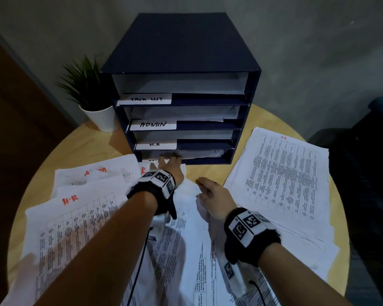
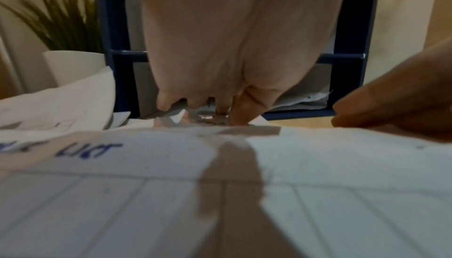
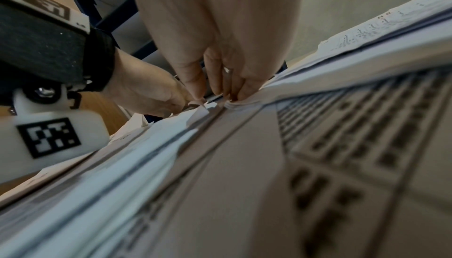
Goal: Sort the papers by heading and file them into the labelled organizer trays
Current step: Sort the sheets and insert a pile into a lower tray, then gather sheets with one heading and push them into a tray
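Observation:
A dark blue organizer (image 1: 181, 47) stands at the table's back with trays labelled TASK LIST, ADMIN and H.R; the lowest label is hidden. My left hand (image 1: 170, 162) reaches to the mouth of the bottom tray (image 1: 208, 161). There its fingers (image 2: 168, 103) and thumb pinch the far edge of a white sheet. The sheet (image 2: 146, 156) just under that wrist is headed TASK LIST in blue. My right hand (image 1: 205, 186) hovers a little to the right and nearer me, its fingertips (image 3: 242, 92) pinching the edge of a paper stack (image 3: 244, 103).
Loose sheets headed H.R (image 1: 75, 217) and ADMIN (image 1: 93, 173) lie at the left. A thick H.R pile (image 1: 281, 177) lies at the right. A potted plant (image 1: 93, 102) stands left of the organizer. The round wooden table (image 1: 274, 120) ends close behind the papers.

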Demonstrator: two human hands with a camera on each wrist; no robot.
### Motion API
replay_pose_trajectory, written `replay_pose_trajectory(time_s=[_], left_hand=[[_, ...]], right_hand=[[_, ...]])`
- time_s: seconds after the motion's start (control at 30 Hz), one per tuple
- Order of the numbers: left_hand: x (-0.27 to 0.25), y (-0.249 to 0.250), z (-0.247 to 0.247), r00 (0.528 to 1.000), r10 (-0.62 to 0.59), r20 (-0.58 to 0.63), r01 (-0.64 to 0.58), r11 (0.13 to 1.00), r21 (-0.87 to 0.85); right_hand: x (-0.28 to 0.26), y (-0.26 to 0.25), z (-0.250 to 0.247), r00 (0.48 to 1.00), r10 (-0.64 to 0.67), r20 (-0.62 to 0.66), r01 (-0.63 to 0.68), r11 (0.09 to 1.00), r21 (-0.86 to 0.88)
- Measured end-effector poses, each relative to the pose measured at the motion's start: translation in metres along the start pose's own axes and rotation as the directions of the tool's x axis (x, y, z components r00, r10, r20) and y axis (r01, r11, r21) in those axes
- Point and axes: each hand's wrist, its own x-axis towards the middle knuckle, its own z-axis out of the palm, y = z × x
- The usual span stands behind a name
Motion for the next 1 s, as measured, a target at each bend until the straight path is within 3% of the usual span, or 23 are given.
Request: replay_pose_trajectory(time_s=[0.13, 0.23, 0.4, 0.53, 0.67, 0.77, 0.87, 1.0], left_hand=[[0.002, 0.005, 0.002, 1.0, -0.012, -0.02, 0.014, 0.994, 0.105], [0.003, 0.007, 0.0, 1.0, -0.018, -0.018, 0.02, 0.996, 0.087], [-0.01, 0.01, 0.008, 0.995, 0.033, -0.091, -0.032, 0.999, 0.015], [-0.029, 0.016, 0.021, 0.989, 0.117, -0.095, -0.116, 0.993, 0.021], [-0.04, 0.029, 0.035, 0.964, 0.163, -0.211, -0.198, 0.968, -0.153], [-0.048, 0.047, 0.038, 0.937, 0.173, -0.302, -0.26, 0.924, -0.279], [-0.053, 0.068, 0.04, 0.967, 0.159, -0.197, -0.216, 0.924, -0.316], [-0.045, 0.093, 0.042, 0.989, 0.097, -0.111, -0.124, 0.957, -0.264]], right_hand=[[-0.001, 0.001, -0.002, 1.0, -0.002, 0.004, 0.002, 1.0, 0.02], [-0.005, -0.002, -0.003, 1.0, 0.001, 0.005, -0.002, 0.997, 0.073], [-0.021, -0.01, -0.01, 0.993, 0.027, -0.112, 0.011, 0.948, 0.319], [-0.038, -0.01, -0.025, 0.97, 0.138, -0.199, -0.023, 0.871, 0.491], [-0.05, -0.003, -0.046, 0.927, 0.192, -0.322, -0.036, 0.901, 0.431], [-0.049, 0.013, -0.06, 0.857, 0.297, -0.422, -0.094, 0.894, 0.439], [-0.046, 0.035, -0.071, 0.774, 0.407, -0.485, -0.233, 0.895, 0.379], [-0.043, 0.06, -0.078, 0.785, 0.479, -0.393, -0.441, 0.877, 0.189]])
